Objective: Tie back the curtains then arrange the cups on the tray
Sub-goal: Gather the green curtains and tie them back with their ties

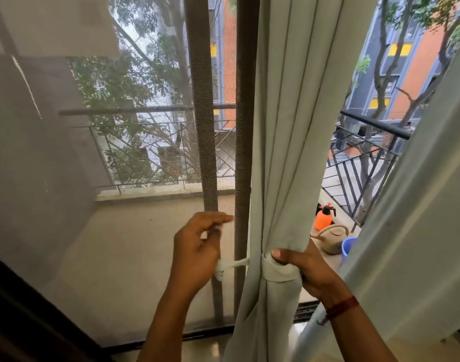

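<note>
- Curtain (281,152): pale green, gathered before the window screen, tie-back (278,274) wrapped round it.
- Left hand (197,253): fingers curled, pinching the tie-back's loose end.
- Right hand (311,270): gripping the tie-back against the curtain.

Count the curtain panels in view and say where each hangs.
2. The centre curtain hangs mid-frame, gathered by a tie-back that the right hand grips. The right curtain hangs along the right edge. More may lie outside the frame.
</note>
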